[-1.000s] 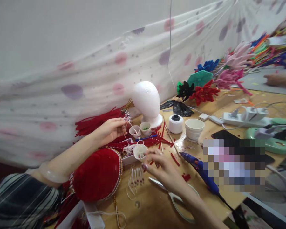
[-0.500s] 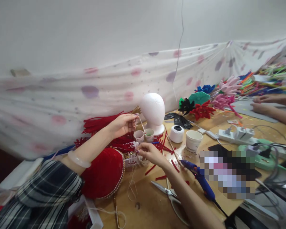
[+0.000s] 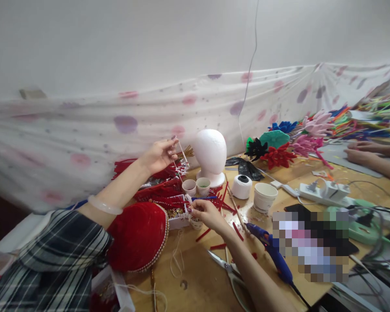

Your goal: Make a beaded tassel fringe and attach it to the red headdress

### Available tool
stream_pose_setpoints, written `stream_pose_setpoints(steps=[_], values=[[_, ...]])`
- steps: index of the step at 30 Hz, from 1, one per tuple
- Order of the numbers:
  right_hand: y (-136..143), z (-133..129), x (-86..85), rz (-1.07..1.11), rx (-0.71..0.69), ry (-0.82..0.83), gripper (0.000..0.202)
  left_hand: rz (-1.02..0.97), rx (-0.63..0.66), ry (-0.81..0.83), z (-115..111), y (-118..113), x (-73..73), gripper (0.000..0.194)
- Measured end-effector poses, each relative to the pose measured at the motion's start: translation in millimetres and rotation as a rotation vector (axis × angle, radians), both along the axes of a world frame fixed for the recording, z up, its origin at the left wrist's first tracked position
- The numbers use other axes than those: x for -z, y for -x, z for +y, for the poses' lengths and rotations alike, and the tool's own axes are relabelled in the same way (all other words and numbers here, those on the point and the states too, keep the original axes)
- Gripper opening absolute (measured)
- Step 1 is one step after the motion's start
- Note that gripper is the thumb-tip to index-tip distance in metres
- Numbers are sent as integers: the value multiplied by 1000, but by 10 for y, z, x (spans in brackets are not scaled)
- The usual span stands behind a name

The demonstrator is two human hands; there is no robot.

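My left hand (image 3: 160, 156) is raised left of the white foam head (image 3: 210, 151), pinching a thin thread. Small pale beads (image 3: 182, 168) hang on it below my fingertips. Lower and to the right, my right hand (image 3: 208, 214) is closed on white thread (image 3: 188, 200), its fingers bunched in front of a small cup. Two paper cups, the left cup (image 3: 189, 186) and the right cup (image 3: 203, 185), stand between my hands, with small bits inside. A red velvet hat (image 3: 138, 238) edged with pearls sits under my left forearm.
Scissors (image 3: 229, 268) and a blue glue gun (image 3: 273, 251) lie right of my right forearm. Behind them stand a thread spool (image 3: 242, 186) and a larger cup (image 3: 265, 197). Fuzzy flowers (image 3: 277, 155), a power strip (image 3: 325, 193) and another person's hands (image 3: 360, 149) are at right.
My left hand has risen and moved left, pulling the thread upward; the beads now hang bunched above the cups. My right hand has stayed nearly in place.
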State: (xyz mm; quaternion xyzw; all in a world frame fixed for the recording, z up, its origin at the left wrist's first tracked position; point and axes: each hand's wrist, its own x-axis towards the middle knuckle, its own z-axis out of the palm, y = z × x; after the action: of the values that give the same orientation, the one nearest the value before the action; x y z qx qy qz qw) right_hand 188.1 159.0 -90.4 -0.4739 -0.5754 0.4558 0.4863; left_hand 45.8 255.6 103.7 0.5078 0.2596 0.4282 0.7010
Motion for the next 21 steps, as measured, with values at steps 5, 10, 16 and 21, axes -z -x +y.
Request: stream_pose_setpoints(steps=[5, 10, 16, 21], values=[[14, -9, -15, -36, 37, 9, 11, -17, -35, -42, -18, 71, -310, 28], [-55, -91, -165, -121, 118, -60, 9, 84, -53, -69, -144, 244, -387, 22], [-150, -237, -356, -203, 181, -140, 11, 189, -89, -123, -408, 490, -407, 20], [-132, -308, -355, -168, 154, -126, 14, 169, -181, -226, -677, 741, -672, 27]])
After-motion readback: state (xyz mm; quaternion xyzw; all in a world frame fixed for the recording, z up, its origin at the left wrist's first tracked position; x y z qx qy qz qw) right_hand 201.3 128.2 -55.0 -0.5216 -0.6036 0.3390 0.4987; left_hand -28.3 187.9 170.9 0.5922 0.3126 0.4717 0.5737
